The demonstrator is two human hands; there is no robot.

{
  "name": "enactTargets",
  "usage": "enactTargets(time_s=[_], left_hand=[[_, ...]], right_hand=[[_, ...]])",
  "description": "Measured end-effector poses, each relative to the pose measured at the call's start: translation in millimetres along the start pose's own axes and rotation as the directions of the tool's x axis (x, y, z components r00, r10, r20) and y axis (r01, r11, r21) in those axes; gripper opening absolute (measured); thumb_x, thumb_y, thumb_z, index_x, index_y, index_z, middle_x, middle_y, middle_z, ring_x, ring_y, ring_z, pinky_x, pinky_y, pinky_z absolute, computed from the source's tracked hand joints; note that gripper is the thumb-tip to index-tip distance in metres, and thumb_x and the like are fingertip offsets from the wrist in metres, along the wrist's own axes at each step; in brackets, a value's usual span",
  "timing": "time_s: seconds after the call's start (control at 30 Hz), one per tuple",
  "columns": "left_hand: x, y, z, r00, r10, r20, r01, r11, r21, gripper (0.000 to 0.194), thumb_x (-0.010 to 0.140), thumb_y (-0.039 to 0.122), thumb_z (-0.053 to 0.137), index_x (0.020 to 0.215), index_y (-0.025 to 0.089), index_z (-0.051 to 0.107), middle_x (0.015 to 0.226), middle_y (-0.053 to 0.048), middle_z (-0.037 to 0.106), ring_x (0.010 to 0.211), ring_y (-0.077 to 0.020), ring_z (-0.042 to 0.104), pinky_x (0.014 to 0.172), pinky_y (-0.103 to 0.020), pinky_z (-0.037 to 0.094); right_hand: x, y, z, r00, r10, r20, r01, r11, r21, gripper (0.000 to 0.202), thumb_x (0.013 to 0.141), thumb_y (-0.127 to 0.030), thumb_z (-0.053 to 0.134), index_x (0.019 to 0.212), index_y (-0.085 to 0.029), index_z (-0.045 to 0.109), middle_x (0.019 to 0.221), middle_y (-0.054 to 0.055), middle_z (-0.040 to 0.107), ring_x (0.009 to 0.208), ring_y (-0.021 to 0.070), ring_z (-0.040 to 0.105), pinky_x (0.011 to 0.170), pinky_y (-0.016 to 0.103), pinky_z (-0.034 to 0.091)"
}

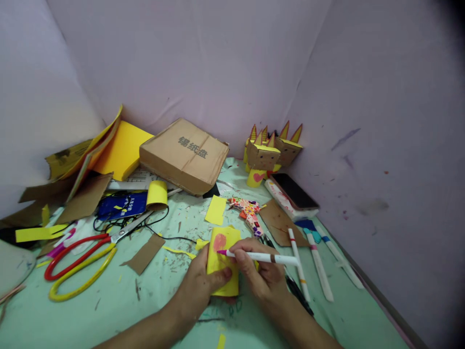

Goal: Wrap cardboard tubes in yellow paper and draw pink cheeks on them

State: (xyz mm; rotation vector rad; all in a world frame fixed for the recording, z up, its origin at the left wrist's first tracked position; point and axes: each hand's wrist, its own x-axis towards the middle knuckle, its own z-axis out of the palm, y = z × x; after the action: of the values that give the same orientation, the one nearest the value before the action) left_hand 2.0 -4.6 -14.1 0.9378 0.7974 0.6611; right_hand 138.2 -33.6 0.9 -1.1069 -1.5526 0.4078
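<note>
My left hand [199, 278] grips a yellow paper tube [228, 286], its thumb pressed across the front. On the tube's upper face is a pink-red coloured shape [219, 242]. A white marker with a pink tip and a brown band [279, 259] is pinched in my right hand [259, 271], its tip at the lower edge of the coloured shape. A yellow paper rectangle [215, 210] and a floral-patterned object [247, 211] lie just beyond the tube. The far side of the tube is hidden.
Left lie red-and-yellow-handled scissors [82, 264], a cardboard scrap [143, 253] and another yellow roll [157, 195]. Behind are a cardboard box [185, 155] and cardboard figures with pointed tops [265, 156]. Right are several markers [319, 266] and a phone [294, 190], near the wall.
</note>
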Motion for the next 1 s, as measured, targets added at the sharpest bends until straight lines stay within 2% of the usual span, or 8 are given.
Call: enactTargets(time_s=[0.27,0.5,1.0], left_hand=[[-0.9,0.5,-0.2,1.0,0.0,0.015,0.0,1.0,0.001,0.054,0.07,0.037,0.071,0.11,0.011,0.047,0.087,-0.01,0.064,0.07,-0.0215,0.06,0.054,-0.032,0.05],[1.8,-2.3,-1.2,1.0,0.01,0.003,-0.01,1.0,-0.011,0.054,0.068,0.035,0.071,0.11,0.011,0.047,0.084,-0.008,0.062,0.067,-0.0207,0.059,0.052,-0.031,0.049],[0.1,-1.6,-1.9,1.0,0.015,0.013,-0.014,0.999,-0.03,0.056,0.066,0.032,0.073,0.113,0.014,0.048,0.082,-0.004,0.057,0.067,-0.0183,0.055,0.053,-0.029,0.049]], right_hand=[[0.7,1.4,-0.4,0.999,-0.019,0.029,0.02,0.999,-0.038,0.018,0.086,-0.016,0.049,0.074,-0.015,0.062,0.064,0.004,0.063,0.058,0.0141,0.058,0.057,0.025,0.044],[2.2,3.0,0.4,0.999,-0.008,-0.04,0.006,0.998,-0.055,0.019,0.085,-0.016,0.049,0.071,-0.015,0.06,0.061,0.002,0.06,0.055,0.0125,0.055,0.053,0.023,0.043],[-0.8,7.9,2.0,0.98,0.135,-0.148,-0.144,0.988,-0.052,0.02,0.088,-0.023,0.047,0.072,-0.018,0.059,0.063,0.0,0.061,0.057,0.0135,0.058,0.055,0.025,0.045]])
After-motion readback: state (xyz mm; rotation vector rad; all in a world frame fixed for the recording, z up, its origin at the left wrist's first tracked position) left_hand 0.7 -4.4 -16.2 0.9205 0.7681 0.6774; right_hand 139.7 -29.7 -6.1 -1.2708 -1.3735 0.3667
